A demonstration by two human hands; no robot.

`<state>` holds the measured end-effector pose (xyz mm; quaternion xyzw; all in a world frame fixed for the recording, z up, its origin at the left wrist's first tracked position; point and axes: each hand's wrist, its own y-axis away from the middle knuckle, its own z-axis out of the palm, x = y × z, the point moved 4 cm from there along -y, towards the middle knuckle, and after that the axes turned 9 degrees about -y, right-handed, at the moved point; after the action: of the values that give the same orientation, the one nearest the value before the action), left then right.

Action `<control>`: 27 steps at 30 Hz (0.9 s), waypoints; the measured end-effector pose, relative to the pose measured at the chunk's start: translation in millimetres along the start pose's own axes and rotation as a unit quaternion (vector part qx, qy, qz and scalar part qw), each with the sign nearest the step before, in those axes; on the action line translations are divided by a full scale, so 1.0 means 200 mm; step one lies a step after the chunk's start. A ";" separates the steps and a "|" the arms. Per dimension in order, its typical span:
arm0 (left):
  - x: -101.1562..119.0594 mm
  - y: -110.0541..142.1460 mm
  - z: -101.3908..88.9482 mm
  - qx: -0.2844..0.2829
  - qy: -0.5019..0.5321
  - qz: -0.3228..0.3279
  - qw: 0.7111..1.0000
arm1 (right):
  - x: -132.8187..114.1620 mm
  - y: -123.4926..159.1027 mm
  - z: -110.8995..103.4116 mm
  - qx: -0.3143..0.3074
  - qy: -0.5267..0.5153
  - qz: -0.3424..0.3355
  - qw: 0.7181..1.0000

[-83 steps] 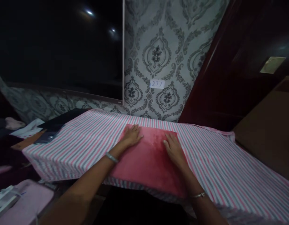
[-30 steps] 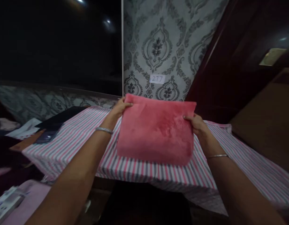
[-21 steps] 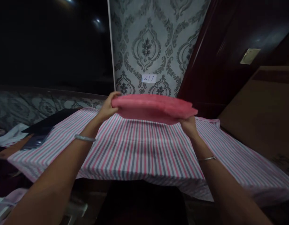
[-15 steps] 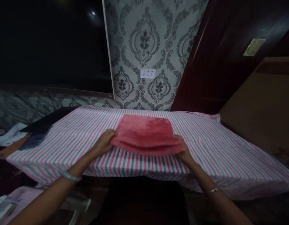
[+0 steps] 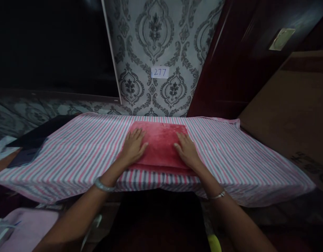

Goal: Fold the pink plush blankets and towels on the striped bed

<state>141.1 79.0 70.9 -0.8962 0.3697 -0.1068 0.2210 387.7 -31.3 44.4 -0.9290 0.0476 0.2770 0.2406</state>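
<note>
A folded red plush cloth [image 5: 161,147] lies flat near the front edge of a table spread with a striped tablecloth [image 5: 219,150]. My left hand [image 5: 134,145] rests palm down on the cloth's left side, fingers spread and pointing away from me. On its right side lies my right hand [image 5: 186,148], also flat with the fingers stretched out. Neither hand grips anything. Along the near edge, a lower layer of the cloth shows beneath the upper fold.
A large cardboard box [image 5: 289,119] stands at the right by a dark red door panel [image 5: 224,63]. Dark flat items [image 5: 27,152] lie at the table's left end. Behind are a large black screen [image 5: 51,49] and a wall label reading 277 [image 5: 159,72].
Both hands have let go of the cloth's near edge, which has come down flat. They have moved forward onto its top, and the view has tilted slightly down.
</note>
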 end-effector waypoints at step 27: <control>0.38 0.18 0.28 -0.067 -0.027 0.107 0.992 | -0.11 -0.20 0.21 -0.152 0.089 -0.012 0.984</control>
<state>192.7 20.1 7.7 -0.8665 0.4640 -0.0337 0.1807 356.9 22.2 41.6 -0.9762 0.0146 0.1946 0.0949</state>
